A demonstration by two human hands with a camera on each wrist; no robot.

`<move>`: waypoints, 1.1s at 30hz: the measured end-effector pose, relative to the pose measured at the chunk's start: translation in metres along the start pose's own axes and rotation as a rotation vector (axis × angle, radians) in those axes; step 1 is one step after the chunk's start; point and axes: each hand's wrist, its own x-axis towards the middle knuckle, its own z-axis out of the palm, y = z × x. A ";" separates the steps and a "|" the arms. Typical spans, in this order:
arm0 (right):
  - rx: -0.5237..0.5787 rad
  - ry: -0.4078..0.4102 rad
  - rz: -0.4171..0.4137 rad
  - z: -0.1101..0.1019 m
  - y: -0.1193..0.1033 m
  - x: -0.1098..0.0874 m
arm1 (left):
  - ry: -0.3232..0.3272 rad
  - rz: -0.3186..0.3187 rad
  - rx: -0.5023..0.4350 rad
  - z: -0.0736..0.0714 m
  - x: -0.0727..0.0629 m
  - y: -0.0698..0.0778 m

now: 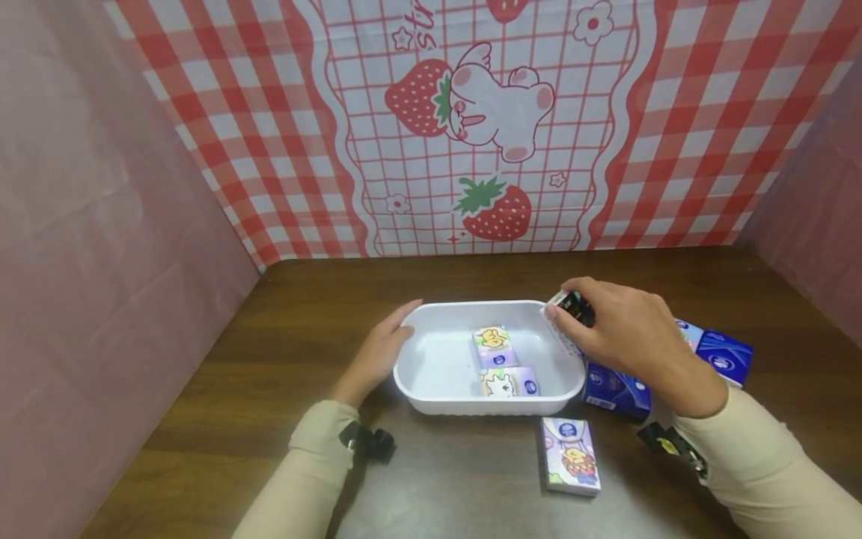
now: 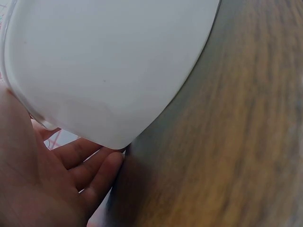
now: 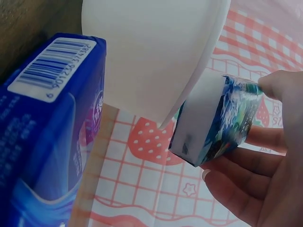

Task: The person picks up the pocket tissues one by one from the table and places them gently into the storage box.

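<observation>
My left hand (image 1: pixel 378 350) grips the left end of a white plastic tub (image 1: pixel 436 363), with its fingers (image 2: pixel 90 170) against the outer wall below the rim. My right hand (image 1: pixel 629 326) holds a small dark printed pack (image 3: pixel 222 120) with one white side between thumb and fingers, tilted at the tub's right rim. Two pastel tissue packs with cartoon prints lie inside the tub: one with a yellow figure (image 1: pixel 494 340), the other with a white figure (image 1: pixel 505 384).
Just right of the tub, under my right forearm, lies a blue tissue pack (image 1: pixel 616 391); another blue pack (image 1: pixel 723 358) sits farther right beside a light-blue one (image 1: pixel 690 333). A pastel tissue pack (image 1: pixel 570 457) lies in front of the tub on the wooden table (image 1: pixel 303 314).
</observation>
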 end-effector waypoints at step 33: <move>0.050 0.028 -0.088 0.006 -0.009 -0.003 | 0.009 0.019 0.024 0.003 0.001 -0.005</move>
